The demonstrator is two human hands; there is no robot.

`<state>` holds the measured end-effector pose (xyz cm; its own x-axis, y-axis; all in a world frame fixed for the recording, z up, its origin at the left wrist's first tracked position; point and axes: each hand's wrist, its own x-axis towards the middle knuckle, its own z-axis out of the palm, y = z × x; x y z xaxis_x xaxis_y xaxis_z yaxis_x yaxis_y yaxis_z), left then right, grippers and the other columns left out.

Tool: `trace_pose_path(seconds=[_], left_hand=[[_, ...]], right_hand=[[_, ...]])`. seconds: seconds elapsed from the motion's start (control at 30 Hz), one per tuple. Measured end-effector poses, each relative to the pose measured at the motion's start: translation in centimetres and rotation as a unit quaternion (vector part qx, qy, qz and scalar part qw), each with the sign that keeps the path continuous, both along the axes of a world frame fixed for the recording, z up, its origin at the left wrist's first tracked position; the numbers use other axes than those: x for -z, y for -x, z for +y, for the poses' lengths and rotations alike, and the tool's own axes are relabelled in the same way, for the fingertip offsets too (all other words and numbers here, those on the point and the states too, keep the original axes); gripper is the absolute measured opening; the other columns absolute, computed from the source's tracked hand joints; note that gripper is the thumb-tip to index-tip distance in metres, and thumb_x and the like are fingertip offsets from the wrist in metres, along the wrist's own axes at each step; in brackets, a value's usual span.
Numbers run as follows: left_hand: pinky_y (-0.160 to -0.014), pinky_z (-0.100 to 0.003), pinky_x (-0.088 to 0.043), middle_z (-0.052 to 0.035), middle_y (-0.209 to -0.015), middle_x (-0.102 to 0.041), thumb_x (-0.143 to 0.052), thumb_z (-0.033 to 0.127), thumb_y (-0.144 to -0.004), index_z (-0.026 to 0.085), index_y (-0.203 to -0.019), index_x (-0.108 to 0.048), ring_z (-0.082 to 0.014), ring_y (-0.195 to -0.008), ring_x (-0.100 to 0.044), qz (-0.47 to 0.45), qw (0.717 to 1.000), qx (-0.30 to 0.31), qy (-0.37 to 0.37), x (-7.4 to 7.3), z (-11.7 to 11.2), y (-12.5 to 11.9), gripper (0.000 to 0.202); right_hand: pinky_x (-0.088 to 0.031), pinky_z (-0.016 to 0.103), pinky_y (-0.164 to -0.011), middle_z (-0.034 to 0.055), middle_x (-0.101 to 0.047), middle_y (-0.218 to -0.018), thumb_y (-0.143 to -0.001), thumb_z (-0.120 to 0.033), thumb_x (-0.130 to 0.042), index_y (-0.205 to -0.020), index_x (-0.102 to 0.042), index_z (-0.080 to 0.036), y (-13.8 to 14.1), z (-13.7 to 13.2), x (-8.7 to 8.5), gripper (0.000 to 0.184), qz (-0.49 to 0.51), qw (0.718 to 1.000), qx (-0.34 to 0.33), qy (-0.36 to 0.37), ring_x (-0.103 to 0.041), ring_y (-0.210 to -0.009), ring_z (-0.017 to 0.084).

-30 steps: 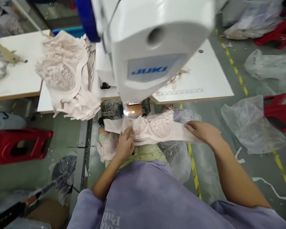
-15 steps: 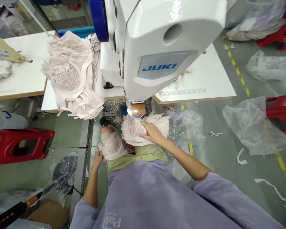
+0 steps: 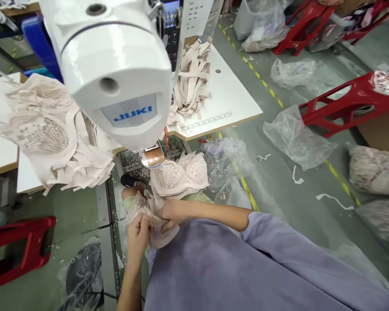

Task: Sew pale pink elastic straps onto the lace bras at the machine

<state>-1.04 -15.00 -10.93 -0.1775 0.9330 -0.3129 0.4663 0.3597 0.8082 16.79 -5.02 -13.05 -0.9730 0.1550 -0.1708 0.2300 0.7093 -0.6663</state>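
A beige lace bra (image 3: 164, 237) lies over my lap, held between both hands. My left hand (image 3: 139, 229) pinches its near left edge with closed fingers. My right hand (image 3: 171, 212) is closed on the bra's right side, its fingers partly hidden by the fabric. Just beyond, a stack of beige lace bras (image 3: 180, 175) rests by my knees, under the needle area of a white JUKI sewing machine (image 3: 116, 73). Neither hand touches that stack.
A heap of beige bras (image 3: 52, 134) hangs over the table's left edge. Beige straps (image 3: 191, 82) lie on the white tabletop (image 3: 227, 90) near a ruler. Red stools (image 3: 346, 101) and plastic bags (image 3: 298, 138) stand on the floor at right; another red stool (image 3: 19, 246) is at left.
My right hand has left the stack and moved left and nearer to me onto the bra that my left hand holds. The view has turned to the right.
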Motion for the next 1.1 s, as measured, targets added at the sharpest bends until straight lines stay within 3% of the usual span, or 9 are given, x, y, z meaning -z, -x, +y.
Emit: trace_pose_path(seconds=[0.13,0.27,0.5,0.57,0.7,0.8,0.9,1.0,1.1], left_hand=[[-0.089,-0.03,-0.045,-0.0064,-0.101,-0.068,-0.064,0.055,-0.085,0.02,-0.101,-0.066,-0.0218,-0.1,-0.06,-0.142,0.988,-0.053,0.037,1.3,2.6,2.0,0.038],[-0.07,-0.03,-0.046,-0.006,-0.078,-0.066,-0.064,0.068,-0.079,0.015,-0.091,-0.068,-0.0196,-0.072,-0.059,-0.285,0.943,0.016,0.169,1.5,2.6,1.8,0.055],[-0.061,-0.023,-0.033,0.0015,-0.067,-0.048,-0.054,0.054,-0.093,0.016,-0.073,-0.057,-0.0118,-0.064,-0.042,-0.173,0.972,0.156,0.038,-6.0,5.4,-2.6,0.043],[-0.059,-0.023,-0.029,0.0034,-0.064,-0.04,-0.05,0.048,-0.097,0.017,-0.067,-0.047,-0.0102,-0.062,-0.037,-0.138,0.965,0.222,-0.007,-8.2,7.1,-4.2,0.043],[-0.056,-0.024,-0.024,0.0051,-0.061,-0.034,-0.041,0.041,-0.101,0.018,-0.065,-0.038,-0.0083,-0.057,-0.031,-0.108,0.948,0.295,-0.052,-10.8,9.7,-6.8,0.043],[-0.054,-0.024,-0.023,0.005,-0.058,-0.037,-0.042,0.04,-0.1,0.017,-0.063,-0.043,-0.0082,-0.055,-0.032,-0.058,0.952,0.292,-0.071,-11.6,10.9,-6.9,0.044],[-0.052,-0.024,-0.023,0.0048,-0.054,-0.04,-0.056,0.044,-0.092,0.017,-0.058,-0.047,-0.0087,-0.053,-0.034,0.016,0.979,0.185,-0.085,-12.2,12.2,-5.7,0.044],[-0.054,-0.022,-0.032,0.0034,-0.06,-0.054,-0.064,0.041,-0.085,0.018,-0.071,-0.063,-0.0104,-0.056,-0.044,0.033,0.994,0.062,-0.088,-12.4,13.8,-3.9,0.028],[-0.057,-0.022,-0.036,0.0034,-0.061,-0.056,-0.066,0.038,-0.082,0.019,-0.074,-0.064,-0.0109,-0.057,-0.046,0.054,0.994,-0.014,-0.096,-12.1,15.4,-2.6,0.022]], right_hand=[[-0.032,0.026,-0.06,0.0027,-0.074,-0.085,-0.099,-0.048,-0.052,-0.081,-0.065,-0.017,-2.9,-0.2,-3.0,0.038,0.056,0.998,0.003,0.016,-0.062,-0.073,0.013],[-0.031,0.026,-0.06,0.0034,-0.072,-0.083,-0.1,-0.048,-0.051,-0.082,-0.065,-0.017,-5.2,-0.4,-6.0,0.038,0.05,0.995,0.07,0.045,-0.059,-0.071,0.013],[-0.031,0.024,-0.055,-0.0012,-0.061,-0.069,-0.093,-0.053,-0.06,-0.083,-0.065,-0.018,-10.5,2.3,-13.4,0.038,-0.049,0.968,0.131,0.208,-0.051,-0.058,0.011],[-0.037,0.024,-0.058,0.0013,-0.066,-0.082,-0.085,-0.062,-0.066,-0.098,-0.067,-0.019,-11.7,3.7,-14.6,0.044,-0.033,0.962,0.203,0.179,-0.057,-0.067,0.014],[-0.046,0.033,-0.085,0.0122,-0.06,-0.13,-0.07,-0.069,-0.076,-0.14,-0.049,-0.024,-11.8,6.1,-12.9,0.087,0.109,0.938,0.319,0.086,-0.059,-0.109,0.026],[-0.042,0.026,-0.07,0.0029,-0.065,-0.087,-0.087,-0.063,-0.064,-0.103,-0.067,-0.019,-10.3,7.4,-10.0,0.047,0.148,0.947,0.223,0.179,-0.058,-0.077,0.016],[-0.03,0.024,-0.056,-0.0038,-0.045,-0.06,-0.091,-0.062,-0.056,-0.067,-0.053,-0.017,-8.4,8.5,-8.5,0.051,0.186,0.91,0.308,0.207,-0.042,-0.058,0.011],[-0.03,0.025,-0.058,-0.0036,-0.043,-0.063,-0.092,-0.061,-0.053,-0.066,-0.047,-0.018,-6.4,9.9,-8.7,0.05,0.208,0.864,0.414,0.199,-0.041,-0.06,0.011],[-0.029,0.025,-0.059,-0.0033,-0.043,-0.063,-0.092,-0.059,-0.05,-0.066,-0.046,-0.019,-4.9,11.6,-9.4,0.049,0.201,0.86,0.427,0.195,-0.04,-0.061,0.011]])
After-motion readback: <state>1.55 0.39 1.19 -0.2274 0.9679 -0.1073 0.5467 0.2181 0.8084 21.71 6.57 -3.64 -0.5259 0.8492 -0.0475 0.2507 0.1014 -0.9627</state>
